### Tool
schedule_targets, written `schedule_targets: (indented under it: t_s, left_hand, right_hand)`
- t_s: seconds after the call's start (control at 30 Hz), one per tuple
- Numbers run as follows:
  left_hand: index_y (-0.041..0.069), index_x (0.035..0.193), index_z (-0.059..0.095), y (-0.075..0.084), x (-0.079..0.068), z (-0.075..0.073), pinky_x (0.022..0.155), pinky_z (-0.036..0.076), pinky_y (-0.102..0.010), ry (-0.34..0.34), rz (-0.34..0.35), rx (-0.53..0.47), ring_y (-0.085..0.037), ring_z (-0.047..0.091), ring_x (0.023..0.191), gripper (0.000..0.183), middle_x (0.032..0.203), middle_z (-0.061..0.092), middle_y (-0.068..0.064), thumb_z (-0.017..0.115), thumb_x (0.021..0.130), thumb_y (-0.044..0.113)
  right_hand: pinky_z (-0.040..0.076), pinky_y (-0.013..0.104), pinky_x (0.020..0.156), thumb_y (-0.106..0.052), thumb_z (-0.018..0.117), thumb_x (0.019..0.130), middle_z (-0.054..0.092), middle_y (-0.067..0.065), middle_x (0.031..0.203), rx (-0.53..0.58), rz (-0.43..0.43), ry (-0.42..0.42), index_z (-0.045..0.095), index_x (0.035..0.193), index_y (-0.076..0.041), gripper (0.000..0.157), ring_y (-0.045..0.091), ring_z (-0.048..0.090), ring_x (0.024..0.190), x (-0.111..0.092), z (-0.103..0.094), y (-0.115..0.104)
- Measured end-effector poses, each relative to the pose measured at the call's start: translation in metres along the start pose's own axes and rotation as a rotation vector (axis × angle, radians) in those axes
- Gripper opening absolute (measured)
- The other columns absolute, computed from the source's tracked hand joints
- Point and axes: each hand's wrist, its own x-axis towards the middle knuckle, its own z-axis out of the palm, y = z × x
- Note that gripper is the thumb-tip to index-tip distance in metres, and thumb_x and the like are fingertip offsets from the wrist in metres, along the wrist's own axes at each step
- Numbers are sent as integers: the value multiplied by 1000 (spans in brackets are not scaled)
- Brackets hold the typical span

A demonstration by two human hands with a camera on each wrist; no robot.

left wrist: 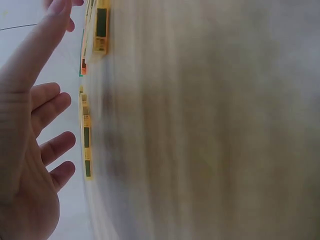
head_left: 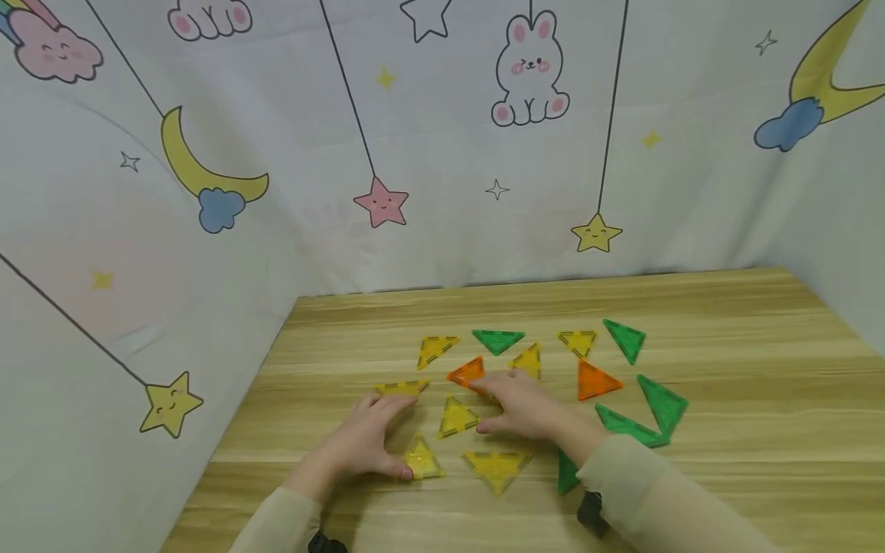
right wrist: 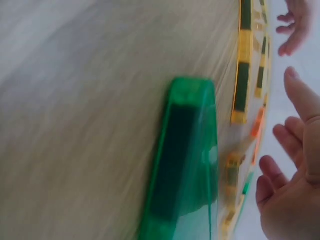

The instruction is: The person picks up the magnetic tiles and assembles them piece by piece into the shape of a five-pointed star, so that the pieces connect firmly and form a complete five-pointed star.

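While the left grip (head_left: 366,438) spreads wide near a yellow triangular tile (head_left: 423,461), the right grip (head_left: 523,405) hangs parted near an orange triangular tile (head_left: 466,372), both hands empty. These tiles lie toward the bench's (head_left: 747,338) left edge.

1 green tile (right wrist: 185,165) with a dark strip in its edge lies closest on the blurred bench (right wrist: 85,105), yellow tiles (right wrist: 243,45) and 1 orange tile (right wrist: 258,124) farther off. At right is the right grip (right wrist: 297,195), thumb apart from fingers, the left grip (right wrist: 299,25) beyond.
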Motion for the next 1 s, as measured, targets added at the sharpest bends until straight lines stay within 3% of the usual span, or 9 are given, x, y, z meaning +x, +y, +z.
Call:
schedule_targets:
  t_s: [0.13,0.43,0.6,0.77,1.0]
  left_hand:
    - [16,140,43,0,-6,2,99,28,-56,2,3,-13,-33,36,122,103,139,45,-3,81,54,58]
    - [13,134,50,4,-7,7,96,33,-49,-35,42,-75,-22,40,116,86,131,51,-1,83,61,46]
    - [14,129,54,3,-6,7,95,34,-47,-42,59,-87,-21,41,115,74,127,53,1,82,66,42]
    - [16,127,55,3,-4,7,96,35,-47,-63,40,-96,-22,42,116,64,126,54,3,80,71,34]
    - [15,129,54,7,-2,8,97,34,-47,-90,32,-123,-23,41,117,66,128,53,3,79,72,37]
  right_hand:
    - [29,50,98,-36,70,84,49,8,136,3,-10,0,48,137,-10,63,33,40,123,6,5,-6]
    - [24,47,103,-35,68,86,50,5,136,-22,-23,-44,50,136,-11,59,24,43,124,19,11,-15]
    - [19,49,107,-34,69,85,51,6,135,-35,-8,-61,51,136,-10,58,21,44,125,25,14,-17]
    - [23,47,105,-33,70,84,52,5,134,-54,13,-60,53,133,-12,56,20,45,124,29,16,-19]
    - [28,44,101,-30,70,85,53,2,133,-16,2,-100,55,132,-14,53,20,45,122,30,17,-25]
